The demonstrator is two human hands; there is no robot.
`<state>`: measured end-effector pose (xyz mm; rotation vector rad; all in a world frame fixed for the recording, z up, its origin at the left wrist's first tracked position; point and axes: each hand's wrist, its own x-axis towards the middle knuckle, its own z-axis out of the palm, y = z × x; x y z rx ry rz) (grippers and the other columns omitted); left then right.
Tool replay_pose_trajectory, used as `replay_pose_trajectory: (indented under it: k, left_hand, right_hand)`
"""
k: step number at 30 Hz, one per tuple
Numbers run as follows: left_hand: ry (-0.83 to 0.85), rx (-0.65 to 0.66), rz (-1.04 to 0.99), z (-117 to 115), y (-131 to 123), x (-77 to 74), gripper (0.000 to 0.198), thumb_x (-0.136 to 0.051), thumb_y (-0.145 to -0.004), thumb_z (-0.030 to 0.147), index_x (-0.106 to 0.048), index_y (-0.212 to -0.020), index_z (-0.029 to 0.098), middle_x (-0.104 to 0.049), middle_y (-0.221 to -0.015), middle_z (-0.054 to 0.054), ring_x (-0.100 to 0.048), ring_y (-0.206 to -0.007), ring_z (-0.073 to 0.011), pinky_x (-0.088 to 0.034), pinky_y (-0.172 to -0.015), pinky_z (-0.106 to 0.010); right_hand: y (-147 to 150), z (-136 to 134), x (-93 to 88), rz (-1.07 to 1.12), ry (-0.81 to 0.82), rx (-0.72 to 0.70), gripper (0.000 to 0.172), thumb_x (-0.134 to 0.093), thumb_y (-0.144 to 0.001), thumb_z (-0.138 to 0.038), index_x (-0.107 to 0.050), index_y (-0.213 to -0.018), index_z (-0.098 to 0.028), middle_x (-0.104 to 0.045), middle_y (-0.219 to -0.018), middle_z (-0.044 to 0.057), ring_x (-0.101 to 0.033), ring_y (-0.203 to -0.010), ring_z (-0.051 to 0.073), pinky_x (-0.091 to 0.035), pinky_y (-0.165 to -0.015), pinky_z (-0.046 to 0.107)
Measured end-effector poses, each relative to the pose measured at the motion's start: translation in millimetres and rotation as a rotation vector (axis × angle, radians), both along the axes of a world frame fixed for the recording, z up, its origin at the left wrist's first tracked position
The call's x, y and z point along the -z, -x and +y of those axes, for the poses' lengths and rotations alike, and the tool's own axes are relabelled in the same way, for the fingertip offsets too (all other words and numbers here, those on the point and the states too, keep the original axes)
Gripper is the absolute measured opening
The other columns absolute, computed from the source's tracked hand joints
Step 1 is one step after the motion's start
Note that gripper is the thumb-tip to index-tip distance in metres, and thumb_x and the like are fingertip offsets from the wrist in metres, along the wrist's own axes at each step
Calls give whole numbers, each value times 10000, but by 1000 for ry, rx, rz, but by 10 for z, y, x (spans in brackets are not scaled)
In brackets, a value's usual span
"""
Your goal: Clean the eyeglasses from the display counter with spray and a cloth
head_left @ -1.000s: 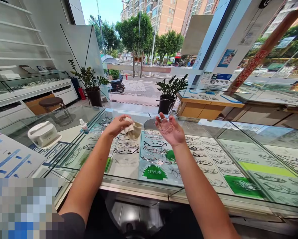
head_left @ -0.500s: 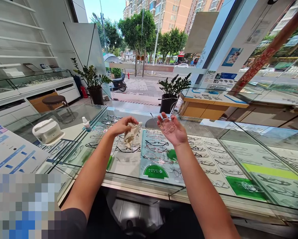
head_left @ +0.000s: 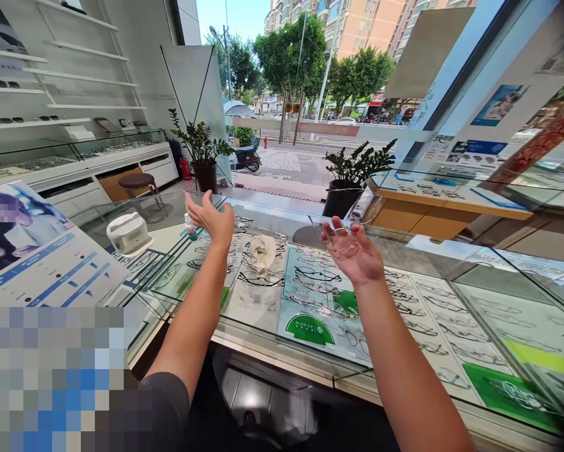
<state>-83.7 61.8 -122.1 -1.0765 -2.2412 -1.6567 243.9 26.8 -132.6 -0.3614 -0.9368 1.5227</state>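
Note:
My left hand [head_left: 213, 220] is raised above the glass counter [head_left: 263, 314] with its fingers spread and nothing in them. Just beyond it stands a small spray bottle [head_left: 190, 228] with a white top. To the right of that hand, a crumpled beige cloth [head_left: 262, 254] lies on the glass. My right hand [head_left: 355, 251], palm up and fingers curled, holds a pair of thin-rimmed eyeglasses [head_left: 341, 231]; one temple sticks up to the left of the fingers. Much of the frame blends in with the palm.
Rows of eyeglass frames [head_left: 317, 274] show beneath the counter glass. A white device [head_left: 129, 233] sits at the left, near a printed board [head_left: 51, 251]. Two potted plants [head_left: 355, 166] stand beyond the counter, with a brown stool [head_left: 138, 182] at the left.
My left hand has let go of the cloth, which now lies on the counter, and has moved left toward the spray bottle. My right hand still holds the eyeglasses. The view has turned left.

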Motion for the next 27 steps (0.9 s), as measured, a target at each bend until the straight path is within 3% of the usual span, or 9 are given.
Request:
replay_pose_trajectory:
  k: [3, 6, 12, 16, 19, 21, 25, 27]
  left_hand:
    - [81, -99, -160, 44, 192, 15, 707, -667, -956, 337, -462, -1615, 180, 57, -1846, -230, -14, -1721, -449, -267, -1297, -647]
    - [158, -89, -297, 117, 331, 58, 777, -682, -941, 388, -413, -1628, 143, 125, -1838, -258, 52, -1720, -474, -240, -1307, -668]
    - [241, -71, -412, 224, 443, 146, 688, -692, -904, 430, -526, -1494, 118, 5, -1833, -303, 56, -1713, -495, -214, -1283, -723]
    - [284, -34, -391, 199, 431, 151, 763, -707, -894, 413, -484, -1537, 68, -115, -1803, -332, -21, -1703, -505, -172, -1306, -700]
    - [121, -90, -242, 151, 382, 116, 824, -681, -918, 337, -383, -1646, 94, -179, -1789, -303, -93, -1697, -468, -206, -1312, -667]
    - [-99, -62, -91, 123, 314, 89, 736, -610, -971, 289, -401, -1663, 153, -275, -1751, -274, -249, -1659, -424, -265, -1306, -626]
    - [-483, 294, 145, 74, 14, 79, 497, -470, -1082, 331, -602, -1540, 187, -541, -1500, -229, -562, -1418, -325, -469, -1190, -488]
    - [-556, 523, 175, 35, -217, 106, 519, -511, -1089, 383, -572, -1582, 233, -615, -1418, -191, -630, -1300, -285, -532, -1108, -443]
  right_hand:
    - [9, -1, 4, -7, 9, 8, 164, -882, -846, -460, -740, -824, -381, -836, -1192, -72, -713, -1325, 246, -478, -1273, 515]
    - [22, -7, 1, -10, 17, 11, 168, -895, -828, -466, -745, -823, -388, -835, -1180, -83, -724, -1298, 236, -463, -1290, 499]
    - [43, -25, -1, -31, 25, 4, 162, -887, -828, -459, -745, -804, -385, -831, -1195, -65, -705, -1338, 266, -431, -1313, 550]
    - [41, -23, -2, -18, 25, -8, 173, -906, -817, -456, -749, -805, -383, -838, -1172, -72, -724, -1297, 250, -453, -1296, 520]
    - [25, -12, -14, 3, 20, -6, 186, -923, -803, -458, -756, -808, -379, -842, -1161, -76, -741, -1263, 241, -486, -1264, 499]
    - [13, -8, -28, 16, 6, 1, 193, -934, -791, -466, -766, -817, -375, -846, -1154, -74, -751, -1238, 234, -517, -1229, 481]
    - [10, -20, -58, 18, -26, -4, 220, -968, -751, -467, -784, -823, -370, -849, -1126, -76, -760, -1190, 219, -576, -1143, 455]
    - [21, -35, -69, 11, -41, -3, 226, -977, -744, -465, -787, -816, -367, -846, -1123, -76, -758, -1179, 218, -585, -1126, 458]
